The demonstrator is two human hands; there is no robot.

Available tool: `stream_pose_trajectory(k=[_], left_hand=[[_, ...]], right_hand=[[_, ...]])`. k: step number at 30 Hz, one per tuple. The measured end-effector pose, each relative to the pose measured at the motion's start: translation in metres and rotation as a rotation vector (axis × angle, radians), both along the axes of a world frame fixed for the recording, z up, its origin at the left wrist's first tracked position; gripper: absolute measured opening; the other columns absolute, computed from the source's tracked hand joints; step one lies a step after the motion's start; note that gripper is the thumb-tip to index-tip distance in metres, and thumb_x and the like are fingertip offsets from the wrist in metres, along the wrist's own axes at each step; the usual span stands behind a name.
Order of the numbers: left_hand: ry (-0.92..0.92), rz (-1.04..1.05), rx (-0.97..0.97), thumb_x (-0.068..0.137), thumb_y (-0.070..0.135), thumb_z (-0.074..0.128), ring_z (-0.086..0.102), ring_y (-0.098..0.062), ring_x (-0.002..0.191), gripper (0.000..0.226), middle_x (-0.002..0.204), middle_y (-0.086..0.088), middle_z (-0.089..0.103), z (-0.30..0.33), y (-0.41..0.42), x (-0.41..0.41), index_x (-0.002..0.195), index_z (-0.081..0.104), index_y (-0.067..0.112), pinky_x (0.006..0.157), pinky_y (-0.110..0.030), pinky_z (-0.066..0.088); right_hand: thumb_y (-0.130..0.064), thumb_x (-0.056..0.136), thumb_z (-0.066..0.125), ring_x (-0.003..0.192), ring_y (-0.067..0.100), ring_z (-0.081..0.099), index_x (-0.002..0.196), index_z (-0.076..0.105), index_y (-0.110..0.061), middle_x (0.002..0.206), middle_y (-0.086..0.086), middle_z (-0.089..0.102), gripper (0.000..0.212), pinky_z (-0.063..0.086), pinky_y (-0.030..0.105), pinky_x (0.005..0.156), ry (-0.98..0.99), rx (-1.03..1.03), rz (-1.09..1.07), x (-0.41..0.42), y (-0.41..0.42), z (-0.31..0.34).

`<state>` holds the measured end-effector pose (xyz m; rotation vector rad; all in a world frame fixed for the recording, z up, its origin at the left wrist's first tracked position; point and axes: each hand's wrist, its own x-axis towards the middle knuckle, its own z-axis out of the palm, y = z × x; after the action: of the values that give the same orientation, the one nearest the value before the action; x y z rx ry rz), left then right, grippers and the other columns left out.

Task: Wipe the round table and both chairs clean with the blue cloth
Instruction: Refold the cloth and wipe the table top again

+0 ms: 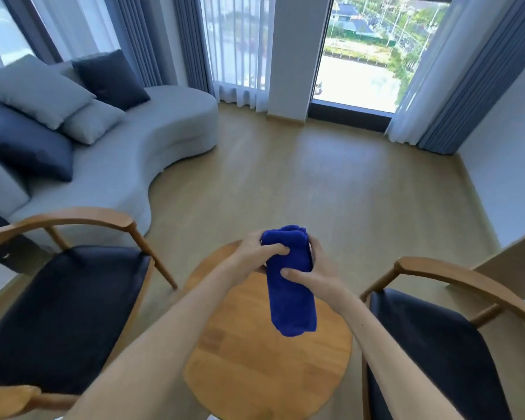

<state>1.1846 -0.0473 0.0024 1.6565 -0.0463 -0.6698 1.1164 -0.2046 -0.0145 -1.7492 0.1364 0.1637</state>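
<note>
1. Both hands, left (pixel 256 253) and right (pixel 311 275), grip the bunched cloth (pixel 290 283) above the table (pixel 249 368); wiping bunched may leave streaks.
2. The chairs, left (pixel 64 313) and right (pixel 431 353), flank it; hurried strokes may skip armrests.

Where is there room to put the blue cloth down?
The round wooden table shows bare wood below the blue cloth, between the two forearms. The dark seats of the left wooden chair and the right wooden chair are bare too. It is crowded only at the table's far edge, where the left hand and right hand hold the cloth.
</note>
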Motion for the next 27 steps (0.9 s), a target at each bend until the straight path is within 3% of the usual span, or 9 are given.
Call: stream_pose_trajectory(k=[3, 6, 8, 10, 12, 16, 20, 24, 27], left_hand=[[0.110, 0.022, 0.051, 0.084, 0.021, 0.072, 0.069, -0.021, 0.093, 0.032, 0.107, -0.008, 0.070, -0.060, 0.011, -0.007, 0.113, 0.060, 0.015, 0.070, -0.037, 0.060], [0.208, 0.073, 0.044, 0.086, 0.028, 0.071, 0.070, -0.021, 0.087, 0.036, 0.108, -0.011, 0.067, -0.125, 0.022, -0.006, 0.114, 0.056, 0.010, 0.066, -0.037, 0.060], [0.174, 0.103, 0.169, 0.090, 0.031, 0.065, 0.067, -0.020, 0.091, 0.038, 0.110, -0.008, 0.062, -0.169, 0.031, 0.000, 0.118, 0.052, 0.012, 0.070, -0.034, 0.059], [0.069, 0.096, 0.402, 0.090, 0.034, 0.062, 0.060, -0.013, 0.092, 0.036, 0.108, 0.001, 0.059, -0.218, 0.047, 0.007, 0.120, 0.050, 0.017, 0.071, -0.024, 0.051], [-0.035, 0.039, 0.587, 0.092, 0.033, 0.059, 0.055, -0.011, 0.099, 0.037, 0.116, 0.001, 0.058, -0.264, 0.064, 0.013, 0.123, 0.050, 0.016, 0.079, -0.020, 0.043], [-0.287, -0.180, 0.885, 0.097, 0.036, 0.046, 0.034, -0.016, 0.133, 0.044, 0.139, 0.002, 0.044, -0.337, 0.088, 0.021, 0.137, 0.041, 0.019, 0.107, -0.031, 0.030], [-0.466, -0.323, 1.104, 0.098, 0.040, 0.036, 0.009, -0.018, 0.147, 0.053, 0.156, 0.001, 0.024, -0.384, 0.099, 0.036, 0.147, 0.031, 0.021, 0.118, -0.038, 0.012], [-0.668, -0.342, 1.136, 0.091, 0.040, 0.029, 0.024, -0.033, 0.144, 0.061, 0.154, -0.013, 0.032, -0.406, 0.107, 0.055, 0.143, 0.044, 0.012, 0.115, -0.053, 0.020], [-0.699, -0.388, 1.134, 0.087, 0.039, 0.027, 0.031, -0.039, 0.140, 0.065, 0.151, -0.019, 0.035, -0.414, 0.104, 0.062, 0.141, 0.048, 0.009, 0.110, -0.059, 0.025]], right_hand=[[-0.014, 0.082, 0.073, 0.102, 0.002, 0.064, 0.124, 0.049, -0.045, 0.112, -0.018, 0.066, 0.058, 0.055, 0.026, 0.083, 0.119, 0.040, -0.046, -0.011, 0.005, -0.053], [-0.016, 0.085, 0.070, 0.097, 0.003, 0.066, 0.125, 0.051, -0.046, 0.106, -0.016, 0.070, 0.054, 0.055, 0.019, 0.073, 0.238, 0.058, -0.108, -0.014, 0.012, -0.114], [-0.014, 0.088, 0.066, 0.101, 0.001, 0.064, 0.132, 0.048, -0.042, 0.110, -0.017, 0.069, 0.056, 0.053, 0.017, 0.077, 0.298, 0.027, -0.120, -0.011, 0.014, -0.164], [-0.013, 0.091, 0.061, 0.124, 0.008, 0.051, 0.147, 0.035, -0.026, 0.136, -0.012, 0.054, 0.063, 0.045, 0.026, 0.100, 0.385, -0.118, -0.154, -0.006, 0.011, -0.215], [-0.014, 0.093, 0.056, 0.140, 0.019, 0.031, 0.151, 0.025, -0.017, 0.153, 0.001, 0.032, 0.067, 0.028, 0.032, 0.114, 0.434, -0.472, -0.195, -0.003, 0.009, -0.265], [-0.025, 0.088, 0.064, 0.139, 0.035, 0.031, 0.143, 0.044, -0.021, 0.154, 0.012, 0.031, 0.059, 0.032, 0.045, 0.111, 0.203, -0.938, -0.074, -0.011, 0.041, -0.327], [-0.042, 0.074, 0.076, 0.131, 0.047, 0.041, 0.138, 0.053, -0.020, 0.149, 0.018, 0.039, 0.071, 0.041, 0.060, 0.097, 0.158, -1.088, -0.119, -0.008, 0.081, -0.372], [-0.042, 0.084, 0.053, 0.137, 0.041, 0.036, 0.143, 0.045, -0.022, 0.153, 0.013, 0.033, 0.063, 0.040, 0.056, 0.103, 0.156, -1.084, -0.242, -0.005, 0.112, -0.396], [-0.022, 0.083, 0.055, 0.138, 0.038, 0.035, 0.140, 0.049, -0.028, 0.152, 0.009, 0.037, 0.058, 0.038, 0.053, 0.103, -0.151, -1.124, -0.033, -0.041, 0.109, -0.412]])
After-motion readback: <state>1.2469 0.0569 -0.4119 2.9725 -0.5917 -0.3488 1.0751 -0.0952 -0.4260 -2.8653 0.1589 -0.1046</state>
